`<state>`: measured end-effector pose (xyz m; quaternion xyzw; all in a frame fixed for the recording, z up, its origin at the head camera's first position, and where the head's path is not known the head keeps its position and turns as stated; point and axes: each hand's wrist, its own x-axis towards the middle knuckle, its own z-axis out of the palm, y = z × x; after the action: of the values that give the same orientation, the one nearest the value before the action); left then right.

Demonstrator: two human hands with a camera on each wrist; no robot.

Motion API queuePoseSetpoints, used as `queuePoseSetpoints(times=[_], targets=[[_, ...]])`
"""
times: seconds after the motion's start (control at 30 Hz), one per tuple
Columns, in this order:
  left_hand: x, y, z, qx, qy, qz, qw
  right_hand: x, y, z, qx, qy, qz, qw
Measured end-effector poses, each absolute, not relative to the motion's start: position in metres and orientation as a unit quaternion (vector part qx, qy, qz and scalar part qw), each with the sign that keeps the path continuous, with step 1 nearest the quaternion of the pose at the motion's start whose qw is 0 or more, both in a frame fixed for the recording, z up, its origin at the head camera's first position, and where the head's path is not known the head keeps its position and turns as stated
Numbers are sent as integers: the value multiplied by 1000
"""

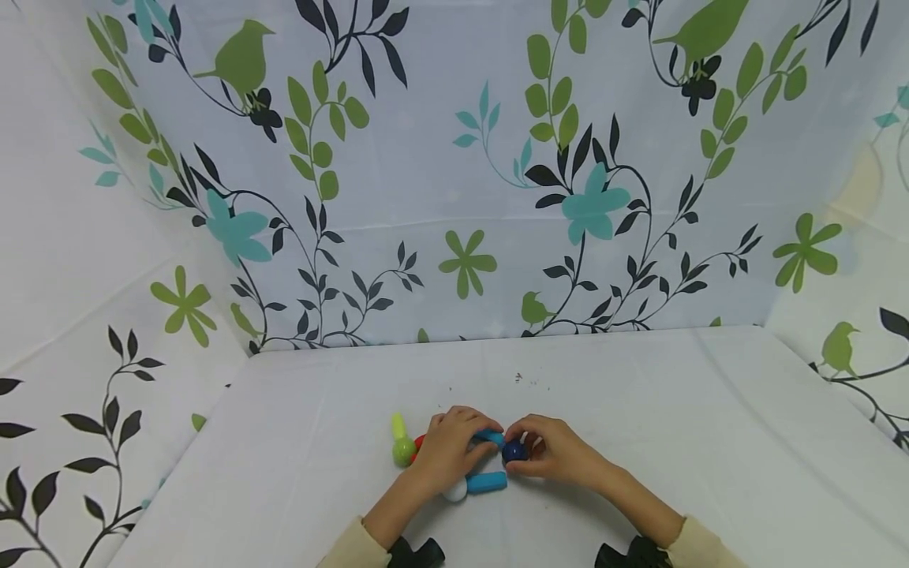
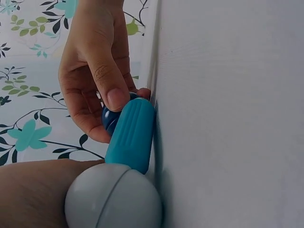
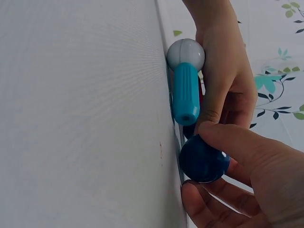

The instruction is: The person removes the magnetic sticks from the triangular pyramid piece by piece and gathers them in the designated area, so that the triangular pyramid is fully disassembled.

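My right hand (image 1: 557, 450) pinches a glossy dark blue ball (image 3: 204, 159) between thumb and fingers. Just left of it, my left hand (image 1: 450, 450) arches over the pieces, its thumb and fingertips gripping a light blue toy stick (image 1: 488, 436) whose end meets the ball. A second stick (image 2: 133, 135), turquoise and ribbed, lies on the table before the left hand, joined to a white ball (image 2: 114, 197). Beyond the left hand's knuckles a bit of red piece (image 1: 419, 443) shows, mostly hidden. Beside that lies a lime-green ball (image 1: 404, 452) with a yellow-green stick (image 1: 398, 426).
A white cloth covers the table (image 1: 639, 394). Behind it hangs a curtain (image 1: 440, 197) printed with leaves, birds and flowers. Small reddish specks (image 1: 518, 378) mark the cloth past the hands. Black wrist straps (image 1: 419, 554) show at the bottom edge.
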<state>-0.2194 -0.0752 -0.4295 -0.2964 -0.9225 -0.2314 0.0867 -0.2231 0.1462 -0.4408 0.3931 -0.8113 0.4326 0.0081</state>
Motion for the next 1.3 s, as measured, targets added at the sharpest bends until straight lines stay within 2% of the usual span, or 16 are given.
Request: queuePoseSetpoints(times=[0.23, 1.03, 1.3], targets=[[-220, -76, -432, -277, -933, -215, 83, -222, 144, -435, 390, -815, 429, 0], [-222, -83, -425, -257, -921, -284, 70, -253, 148, -426, 313, -860, 395, 84], [-222, -93, -422, -241, -915, -322, 17, -271, 151, -435, 290, -864, 394, 122]])
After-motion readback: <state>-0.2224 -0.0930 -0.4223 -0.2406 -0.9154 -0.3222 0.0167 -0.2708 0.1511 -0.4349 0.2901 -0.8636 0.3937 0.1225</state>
